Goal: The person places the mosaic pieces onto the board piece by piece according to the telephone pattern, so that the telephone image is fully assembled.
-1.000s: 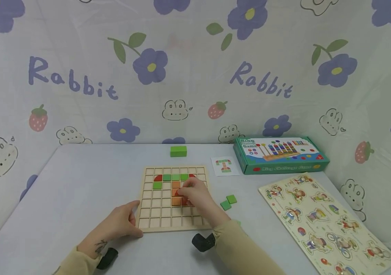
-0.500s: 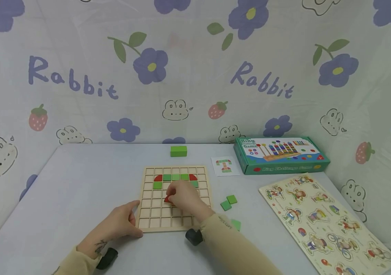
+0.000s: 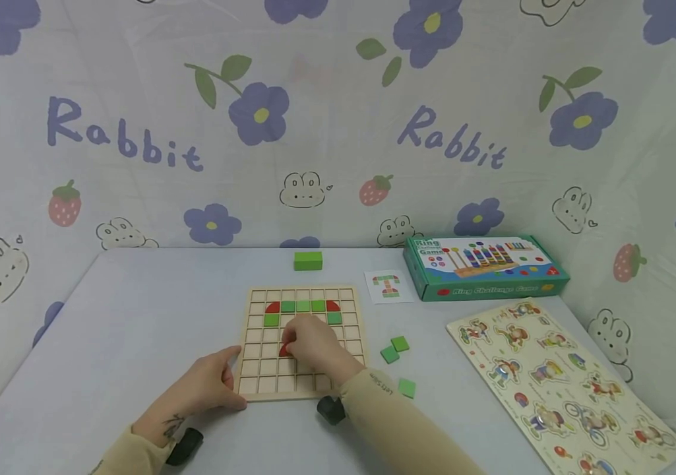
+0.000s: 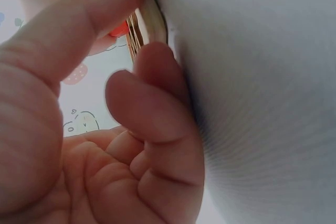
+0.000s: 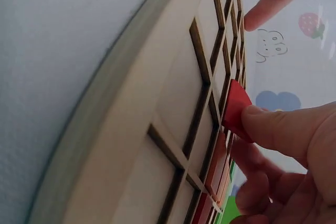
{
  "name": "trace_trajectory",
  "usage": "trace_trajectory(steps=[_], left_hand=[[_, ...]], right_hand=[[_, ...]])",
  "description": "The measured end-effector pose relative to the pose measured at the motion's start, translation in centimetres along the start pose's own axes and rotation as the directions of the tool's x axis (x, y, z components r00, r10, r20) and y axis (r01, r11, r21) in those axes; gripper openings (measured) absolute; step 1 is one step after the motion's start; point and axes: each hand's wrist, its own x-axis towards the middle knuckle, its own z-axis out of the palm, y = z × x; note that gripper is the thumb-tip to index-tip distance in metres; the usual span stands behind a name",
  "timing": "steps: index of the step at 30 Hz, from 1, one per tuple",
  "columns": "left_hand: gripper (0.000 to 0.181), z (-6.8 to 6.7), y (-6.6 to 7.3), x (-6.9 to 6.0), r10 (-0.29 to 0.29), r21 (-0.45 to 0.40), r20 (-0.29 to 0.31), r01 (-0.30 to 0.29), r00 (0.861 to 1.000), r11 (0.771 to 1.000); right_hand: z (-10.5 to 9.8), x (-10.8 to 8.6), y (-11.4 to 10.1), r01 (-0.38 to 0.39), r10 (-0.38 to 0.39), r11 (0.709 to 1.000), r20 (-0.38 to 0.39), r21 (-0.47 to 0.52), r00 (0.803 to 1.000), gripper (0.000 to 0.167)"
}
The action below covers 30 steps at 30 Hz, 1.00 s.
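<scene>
My right hand pinches a red quarter-round tile between thumb and finger. It is low over the middle of the wooden grid board, tilted at a cell in the right wrist view. My left hand rests at the board's near left corner, thumb and fingers spread and touching its edge. A red rounded tile and a green tile are among several pieces seated near the board's far side. An orange tile and a dark red piece sit beside the right hand, hidden from the head view.
Loose green tiles lie right of the board. Behind it are a green block and a pattern card. A green game box and a picture puzzle board take up the right side.
My right hand has moved left across the board with the red quarter-round tile, then slightly nearer to me, uncovering the far right red and green tiles. My left hand has stayed in place.
</scene>
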Motion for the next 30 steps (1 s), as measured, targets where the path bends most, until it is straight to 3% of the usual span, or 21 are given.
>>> trace_trajectory(steps=[8,12,16,20,24,30], left_hand=[[0.096,0.0,0.0,0.0,-0.001,-0.011,0.001,0.001,1.000,1.000],[0.097,0.0,0.0,0.0,-0.002,-0.010,0.000,0.002,1.000,1.000],[0.097,0.1,0.0,0.1,-0.005,-0.002,-0.001,0.005,1.000,1.000],[0.097,0.1,0.0,0.1,-0.002,-0.001,-0.002,0.002,1.000,1.000],[0.097,0.1,0.0,0.1,0.001,-0.008,-0.002,-0.001,1.000,1.000],[0.097,0.2,0.0,0.2,-0.014,-0.009,0.002,0.014,1.000,1.000]], right_hand=[[0.7,0.3,0.2,0.043,-0.046,0.988,-0.015,-0.148,0.999,0.012],[0.0,-0.2,0.5,0.034,-0.036,0.997,-0.026,-0.071,0.999,0.015],[-2.8,-1.4,1.5,0.007,-0.002,0.994,-0.045,0.107,0.999,0.022],[-5.9,-2.8,4.1,-0.037,0.061,0.964,-0.084,0.262,0.995,0.026],[-8.2,-4.3,8.0,-0.107,0.151,0.925,-0.093,0.364,0.984,0.029],[-10.0,-6.0,13.7,-0.220,0.261,0.903,-0.063,0.369,0.963,0.031]])
